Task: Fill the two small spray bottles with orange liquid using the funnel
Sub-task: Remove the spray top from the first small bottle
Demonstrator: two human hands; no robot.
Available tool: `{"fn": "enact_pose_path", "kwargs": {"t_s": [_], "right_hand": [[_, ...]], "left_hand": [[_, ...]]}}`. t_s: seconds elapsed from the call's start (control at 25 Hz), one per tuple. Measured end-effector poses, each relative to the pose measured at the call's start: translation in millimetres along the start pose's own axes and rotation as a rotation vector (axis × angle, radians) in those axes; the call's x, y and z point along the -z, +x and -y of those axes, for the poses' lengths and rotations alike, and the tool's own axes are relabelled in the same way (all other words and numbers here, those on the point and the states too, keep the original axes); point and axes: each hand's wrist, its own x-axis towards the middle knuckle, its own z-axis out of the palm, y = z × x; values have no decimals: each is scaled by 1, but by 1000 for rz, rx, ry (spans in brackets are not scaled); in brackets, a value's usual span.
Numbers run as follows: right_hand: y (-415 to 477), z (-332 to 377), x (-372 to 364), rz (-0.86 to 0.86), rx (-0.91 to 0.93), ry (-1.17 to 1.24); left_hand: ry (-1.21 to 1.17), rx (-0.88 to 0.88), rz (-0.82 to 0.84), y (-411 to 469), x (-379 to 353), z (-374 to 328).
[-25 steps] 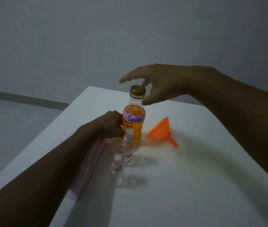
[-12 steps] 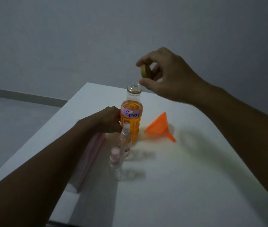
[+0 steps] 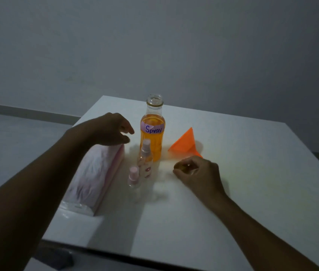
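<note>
Where my right hand (image 3: 197, 174) held the cap (image 3: 184, 167) above the bottle (image 3: 152, 132), it now pinches it low on the table (image 3: 252, 173). My left hand (image 3: 113, 132) has let go, fingers apart.

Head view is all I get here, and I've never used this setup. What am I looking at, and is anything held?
No machine: a person's bare hands, filmed by a camera worn on the head, looking down at a white table. On it stand an uncapped bottle of orange liquid labelled "Spray", two small spray bottles, an orange funnel on its side, and a pink pack. The right hand has a grip on the bottle's cap, low by the table. The left hand is open, holding nothing.
</note>
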Motion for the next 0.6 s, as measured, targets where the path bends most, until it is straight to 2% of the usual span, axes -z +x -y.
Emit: {"fn": "enact_pose_path", "kwargs": {"t_s": [0.08, 0.2, 0.36, 0.52, 0.6], "right_hand": [[-1, -6, -8, -8, 30, -81], [-4, -6, -16, -29, 40, -192], [-6, -2, -15, -61, 99, -166], [-16, -10, 5, -78, 94, -111], [-25, -21, 22, -31, 117, -128]], "left_hand": [[-69, -59, -11, -20, 7, 0], [-248, -134, 106, -39, 5, -9], [-237, -173, 171, -34, -10, -16], [-286, -213, 88, -32, -22, -23], [-344, -213, -31, -39, -13, -30]]}}
